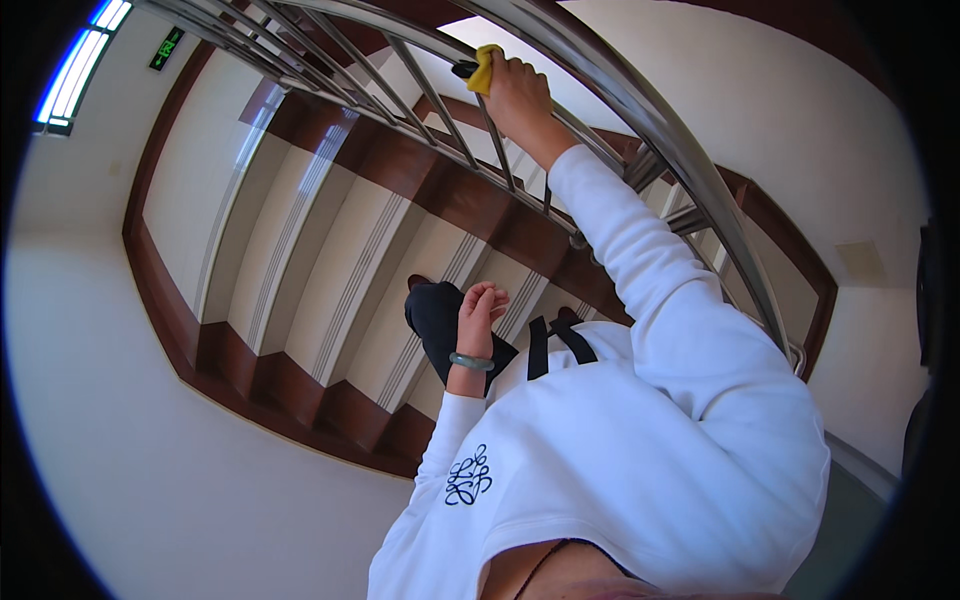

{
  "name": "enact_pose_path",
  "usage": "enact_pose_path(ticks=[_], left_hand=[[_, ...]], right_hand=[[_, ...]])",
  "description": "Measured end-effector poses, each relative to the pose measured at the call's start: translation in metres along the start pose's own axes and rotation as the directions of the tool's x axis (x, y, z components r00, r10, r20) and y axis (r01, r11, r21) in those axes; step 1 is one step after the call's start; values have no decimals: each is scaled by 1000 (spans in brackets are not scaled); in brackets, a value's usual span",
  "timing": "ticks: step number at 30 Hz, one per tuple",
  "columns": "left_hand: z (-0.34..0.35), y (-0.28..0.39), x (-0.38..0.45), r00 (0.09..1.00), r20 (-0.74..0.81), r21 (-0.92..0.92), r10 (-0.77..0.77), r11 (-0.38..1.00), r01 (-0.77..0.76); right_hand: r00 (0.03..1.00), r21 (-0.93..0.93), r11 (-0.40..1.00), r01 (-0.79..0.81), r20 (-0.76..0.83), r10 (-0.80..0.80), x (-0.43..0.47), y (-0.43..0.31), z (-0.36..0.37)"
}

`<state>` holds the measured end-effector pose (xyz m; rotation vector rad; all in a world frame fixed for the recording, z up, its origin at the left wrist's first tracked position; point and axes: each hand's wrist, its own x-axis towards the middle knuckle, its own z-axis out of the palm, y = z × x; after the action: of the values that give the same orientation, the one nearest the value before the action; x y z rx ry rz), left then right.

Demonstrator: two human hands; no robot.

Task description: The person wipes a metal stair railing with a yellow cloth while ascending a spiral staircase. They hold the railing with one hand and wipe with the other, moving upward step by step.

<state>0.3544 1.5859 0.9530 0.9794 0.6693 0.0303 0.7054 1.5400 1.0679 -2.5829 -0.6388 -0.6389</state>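
My right hand (pixel 519 94) grips a yellow cloth (pixel 484 69) against the thinner metal rail (pixel 427 34) of the stair railing. A small black piece (pixel 464 69) sticks out beside the cloth; what it is I cannot tell. The wide steel handrail (pixel 660 112) curves past just right of this hand. My left hand (pixel 481 302) hangs in front of my body with its fingers curled in, and nothing shows in it. A green bangle (pixel 472 362) circles the left wrist. Below it is my dark trouser leg (pixel 439 315).
Pale stair steps (pixel 349 270) with grooved edges run between a brown skirting (pixel 247 420) and a brown border (pixel 390 161) under the metal balusters (pixel 431 90). White walls stand on both sides. A green exit sign (pixel 166 49) and a bright window (pixel 81 67) are at upper left.
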Motion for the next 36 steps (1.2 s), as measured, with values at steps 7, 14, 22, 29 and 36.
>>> enact_pose_path(ticks=[7, 14, 22, 29, 36], left_hand=[[7, -5, -2, 999, 50, -7, -18, 1000, 19], [21, -8, 1, 995, 87, 42, -40, 998, 36], [37, -10, 1, 996, 78, 70, -47, 997, 42], [42, -14, -8, 997, 57, 87, -50, 995, 45], [43, -14, -12, 999, 22, 84, -34, 996, 32]], right_hand=[[996, -20, 997, -80, 43, 81, -76, 62, -18], [994, -49, 995, -86, 68, 89, -128, 87, -34], [987, -39, 999, 4, -158, -10, -149, 94, -28], [988, 422, 906, 28, -150, 39, -165, 89, -54], [994, 864, 503, -33, -23, 105, -145, 49, -161]])
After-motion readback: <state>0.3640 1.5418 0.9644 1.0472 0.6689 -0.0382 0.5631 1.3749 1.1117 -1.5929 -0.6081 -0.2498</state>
